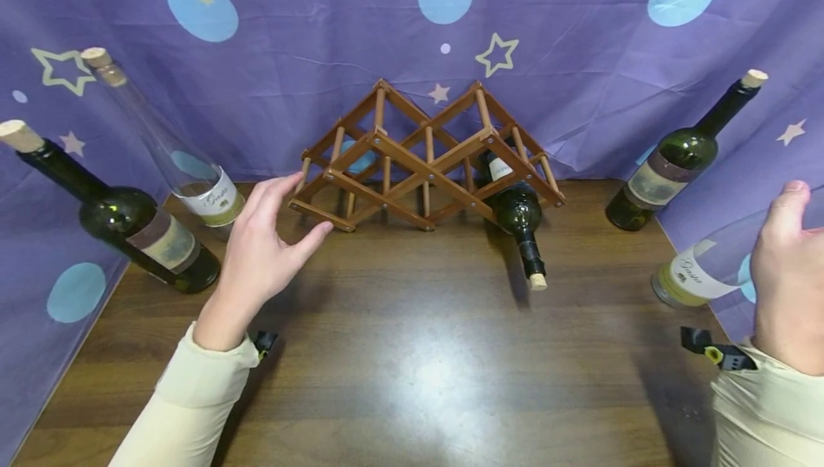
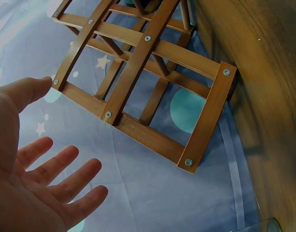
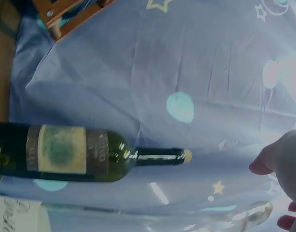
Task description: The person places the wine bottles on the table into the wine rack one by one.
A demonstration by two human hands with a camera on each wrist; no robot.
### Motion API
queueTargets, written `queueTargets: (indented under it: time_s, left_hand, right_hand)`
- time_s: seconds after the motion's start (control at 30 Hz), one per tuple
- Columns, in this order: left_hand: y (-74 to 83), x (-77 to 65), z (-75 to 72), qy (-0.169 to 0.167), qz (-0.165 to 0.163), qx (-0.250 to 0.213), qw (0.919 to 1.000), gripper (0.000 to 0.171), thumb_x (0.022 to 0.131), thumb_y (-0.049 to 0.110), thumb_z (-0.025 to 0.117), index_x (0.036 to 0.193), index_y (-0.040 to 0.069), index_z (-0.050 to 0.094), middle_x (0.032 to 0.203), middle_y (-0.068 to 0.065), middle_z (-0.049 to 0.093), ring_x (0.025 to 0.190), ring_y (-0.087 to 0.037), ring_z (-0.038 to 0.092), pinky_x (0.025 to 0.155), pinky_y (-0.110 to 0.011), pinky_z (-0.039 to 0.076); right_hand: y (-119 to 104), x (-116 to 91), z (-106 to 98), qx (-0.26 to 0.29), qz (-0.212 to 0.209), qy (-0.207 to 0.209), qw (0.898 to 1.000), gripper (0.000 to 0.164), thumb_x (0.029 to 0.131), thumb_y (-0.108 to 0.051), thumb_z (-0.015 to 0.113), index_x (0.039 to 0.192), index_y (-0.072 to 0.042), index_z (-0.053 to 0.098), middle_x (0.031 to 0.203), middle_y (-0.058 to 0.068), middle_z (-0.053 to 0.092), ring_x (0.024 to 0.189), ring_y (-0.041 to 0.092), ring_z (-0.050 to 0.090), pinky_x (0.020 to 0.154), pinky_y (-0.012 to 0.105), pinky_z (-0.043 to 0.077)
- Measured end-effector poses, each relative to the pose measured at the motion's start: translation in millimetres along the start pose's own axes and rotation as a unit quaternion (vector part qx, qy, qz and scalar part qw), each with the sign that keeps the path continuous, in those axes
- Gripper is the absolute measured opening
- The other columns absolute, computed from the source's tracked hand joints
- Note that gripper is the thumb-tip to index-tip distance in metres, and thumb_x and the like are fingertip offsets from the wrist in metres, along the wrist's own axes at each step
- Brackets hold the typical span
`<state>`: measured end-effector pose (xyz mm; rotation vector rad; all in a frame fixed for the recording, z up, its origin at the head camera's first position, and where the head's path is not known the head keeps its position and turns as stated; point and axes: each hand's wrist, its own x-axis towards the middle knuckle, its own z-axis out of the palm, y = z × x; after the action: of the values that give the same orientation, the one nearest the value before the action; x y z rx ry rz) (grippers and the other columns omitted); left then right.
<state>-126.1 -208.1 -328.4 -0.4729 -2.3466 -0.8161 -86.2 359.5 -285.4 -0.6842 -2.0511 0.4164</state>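
Observation:
A folding wooden wine rack (image 1: pixel 430 175) stands at the back middle. In its right side lies a dark green bottle (image 1: pixel 517 207), its corked neck pointing toward the front. My left hand (image 1: pixel 254 249) is at the rack's left end, fingers and thumb spread, holding nothing; whether a fingertip touches the wood I cannot tell. At the right edge my right hand (image 1: pixel 788 281) is raised, thumb up, in front of a clear bottle (image 1: pixel 698 274). In the right wrist view this hand (image 3: pixel 285 166) appears near that bottle's neck, apparently apart from it; some fingers are cut off.
A corked green bottle (image 1: pixel 656 177) stands behind the clear one on the right. On the left stand another corked green bottle (image 1: pixel 161 242) and a corked clear bottle (image 1: pixel 212 195). A purple patterned cloth (image 1: pixel 309 31) hangs behind the wooden table (image 1: pixel 360 324).

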Motion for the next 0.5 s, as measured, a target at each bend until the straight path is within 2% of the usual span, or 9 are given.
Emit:
queueTargets:
  time_s: [0.17,0.23,0.37,0.43,0.5]
  left_hand:
    - [3.2,-3.1,-2.5,-0.005,0.002,0.001,1.0000,0.077,0.081,0.025,0.093,0.148,0.007,0.060,0.143,-0.011,0.063,0.131,-0.031,0.059,0.110,-0.050,0.045]
    - [4.2,-4.2,-3.2,-0.007,0.002,0.002,1.0000,0.078,0.081,0.026,0.093,0.149,0.007,0.060,0.143,-0.011,0.063,0.131,-0.031,0.058,0.110,-0.050,0.045]
    - [4.9,-5.5,-2.9,-0.010,0.004,0.008,0.9999,0.081,0.079,0.027,0.095,0.149,0.008,0.059,0.144,-0.011,0.062,0.132,-0.031,0.058,0.110,-0.050,0.046]
    - [4.8,-5.6,-2.4,-0.013,0.005,0.011,0.9999,0.083,0.078,0.028,0.096,0.150,0.009,0.059,0.144,-0.011,0.062,0.133,-0.031,0.058,0.110,-0.050,0.045]
    - [4.8,-5.7,-1.9,-0.016,0.005,0.012,0.9998,0.085,0.077,0.029,0.097,0.150,0.010,0.058,0.145,-0.011,0.061,0.133,-0.031,0.057,0.110,-0.050,0.045]
  right_hand:
    - [8.1,4.8,3.8,-0.014,0.067,-0.030,0.997,0.069,0.107,-0.062,0.037,0.156,-0.016,0.053,0.155,0.014,0.054,0.144,0.033,0.049,0.118,0.056,0.038]
    - [9.5,7.6,4.8,-0.013,0.088,-0.045,0.995,0.067,0.108,-0.060,0.038,0.158,-0.018,0.051,0.158,0.012,0.051,0.146,0.031,0.046,0.121,0.053,0.035]
    - [9.9,13.5,5.6,-0.007,0.128,-0.103,0.986,0.068,0.108,-0.054,0.037,0.165,-0.018,0.039,0.165,0.013,0.041,0.152,0.030,0.037,0.126,0.049,0.027]
    - [10.6,15.9,7.4,-0.003,0.142,-0.125,0.982,0.068,0.108,-0.051,0.035,0.165,-0.016,0.037,0.165,0.015,0.040,0.152,0.033,0.036,0.126,0.051,0.026]
    - [12.6,16.9,10.0,-0.005,0.148,-0.136,0.980,0.067,0.107,-0.047,0.034,0.162,-0.010,0.040,0.161,0.020,0.044,0.149,0.038,0.040,0.122,0.056,0.030]
